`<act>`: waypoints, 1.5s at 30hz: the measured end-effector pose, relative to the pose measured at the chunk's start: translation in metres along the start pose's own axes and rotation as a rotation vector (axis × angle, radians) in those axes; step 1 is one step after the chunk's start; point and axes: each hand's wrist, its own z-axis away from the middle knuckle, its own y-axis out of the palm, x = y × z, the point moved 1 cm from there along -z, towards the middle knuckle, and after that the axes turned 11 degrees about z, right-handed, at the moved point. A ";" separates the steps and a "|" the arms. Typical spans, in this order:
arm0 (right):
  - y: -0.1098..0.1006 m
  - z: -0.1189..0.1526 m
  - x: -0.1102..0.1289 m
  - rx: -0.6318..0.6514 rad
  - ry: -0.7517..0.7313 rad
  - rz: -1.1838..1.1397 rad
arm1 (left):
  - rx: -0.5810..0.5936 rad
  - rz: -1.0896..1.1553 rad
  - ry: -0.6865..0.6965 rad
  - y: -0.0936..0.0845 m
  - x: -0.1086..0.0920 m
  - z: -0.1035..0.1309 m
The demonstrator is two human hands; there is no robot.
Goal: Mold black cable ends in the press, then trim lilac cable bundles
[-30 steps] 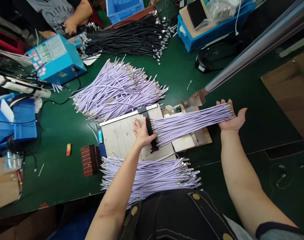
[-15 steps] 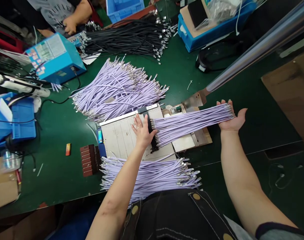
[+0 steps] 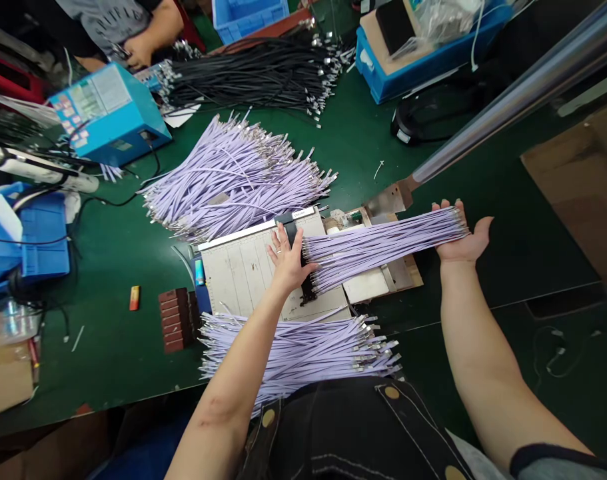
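Note:
My left hand (image 3: 289,260), fingers spread, rests on the black bar (image 3: 308,283) lying across the pale board (image 3: 243,270). A row of lilac cables (image 3: 383,243) runs from that bar to my right hand (image 3: 463,243). The right hand is palm up with its fingers stretched under the cables' far ends and its thumb apart. Beyond the board lies a large pile of lilac cables (image 3: 243,177). Another lilac bundle (image 3: 308,353) lies between the board and my body.
A metal pole (image 3: 498,93) slants down to a bracket behind the cables. Black cables (image 3: 248,77), a light-blue box (image 3: 108,113) and a blue tray (image 3: 378,83) stand farther back. Brown blocks (image 3: 174,320) sit left of the board. A person's hand (image 3: 139,50) shows at top left.
My left hand has shifted slightly right along the bar, nearer the cable ends. My right hand and the cables on it have stayed in place.

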 end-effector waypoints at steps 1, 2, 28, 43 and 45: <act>0.000 0.000 0.000 0.000 -0.004 -0.006 | 0.005 -0.007 0.008 0.000 -0.001 0.000; 0.000 0.000 0.000 0.001 -0.006 -0.012 | 0.009 -0.014 0.014 0.000 -0.001 0.000; -0.005 -0.003 -0.001 0.035 -0.017 -0.016 | 0.089 0.178 -0.264 -0.007 0.011 0.016; -0.005 -0.001 -0.002 0.055 -0.030 -0.042 | 0.045 0.074 -0.214 0.010 0.014 0.026; -0.005 -0.001 -0.002 0.049 -0.024 -0.051 | 0.041 0.087 -0.212 0.008 0.015 0.027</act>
